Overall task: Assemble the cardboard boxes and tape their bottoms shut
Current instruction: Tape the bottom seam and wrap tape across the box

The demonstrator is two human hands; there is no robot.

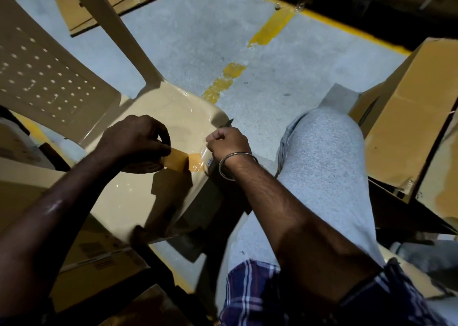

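Bottom left of frame is dark: a cardboard box (104,258) with a printed label sits there, mostly cut off by my left forearm and the shadow, can't read the label. Tape roll (148,168) is largely hidden under my left hand (135,139), only its lower curve shows. My left fingers are curled round the roll, thumb and fingers pinching the brown tape strip (177,161) pulled out to the right at centre frame. My right hand (226,142) is a tight fist round a knife (226,123); only the dark blade tip pokes out above the knuckles, handle mostly hidden, a bit shows below the fist. Fist sits just right of the strip's free end; can't tell if blade touches tape. Steel bangle (235,164) on that wrist. All this is over the seat of a beige plastic chair (158,107), its perforated back at upper left. My knee in grey trousers (324,152) fills centre right. Open cardboard carton (409,117) at right edge, cut off. Flat cardboard sheets (116,6) at top left behind the chair arm. Worn yellow floor line (230,78) runs up the middle.
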